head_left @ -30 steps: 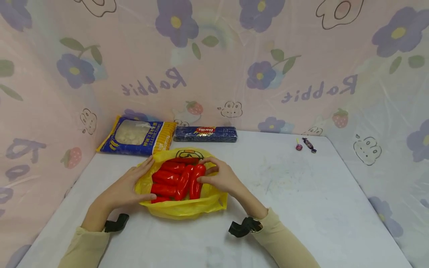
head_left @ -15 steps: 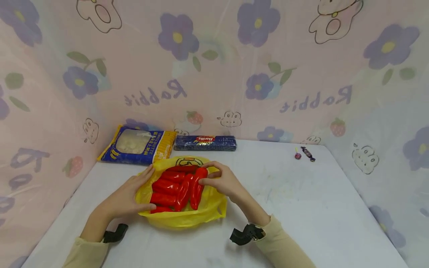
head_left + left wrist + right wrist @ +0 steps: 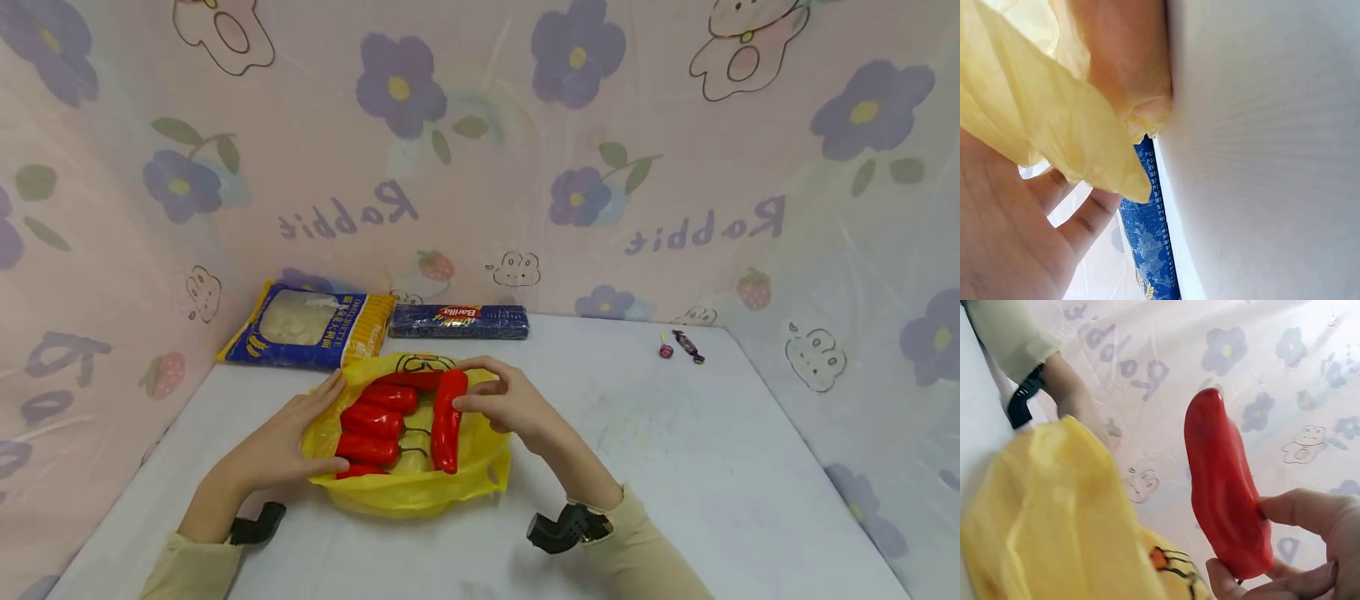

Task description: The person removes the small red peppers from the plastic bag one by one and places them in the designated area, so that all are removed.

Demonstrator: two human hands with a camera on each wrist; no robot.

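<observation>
A yellow plastic bag (image 3: 405, 504) lies with its mouth spread wide, holding several red chili peppers (image 3: 372, 421) and something pale yellow (image 3: 414, 442). My left hand (image 3: 277, 429) rests along the bag's left rim, fingers and thumb spread wide apart. In the left wrist view, bag plastic (image 3: 1066, 125) covers part of that hand. My right hand (image 3: 510, 408) pinches one red chili pepper (image 3: 1222, 487) between thumb and fingers. It is upright over the right side of the bag's mouth in the head view. The right wrist view shows it beside the bag (image 3: 1066, 506).
Behind the bag lie a blue and yellow orecchiette packet (image 3: 300, 325) and a dark blue Barilla spaghetti pack (image 3: 459, 322). A lollipop (image 3: 665, 351) and a wrapped candy (image 3: 687, 347) lie at the far right. Patterned curtains (image 3: 480, 167) border the white table (image 3: 637, 450).
The pepper in my right hand has come up a little and stands straighter. A neighbouring pepper no longer shows in its place, exposing the pale yellow thing and stems. My left hand stays put.
</observation>
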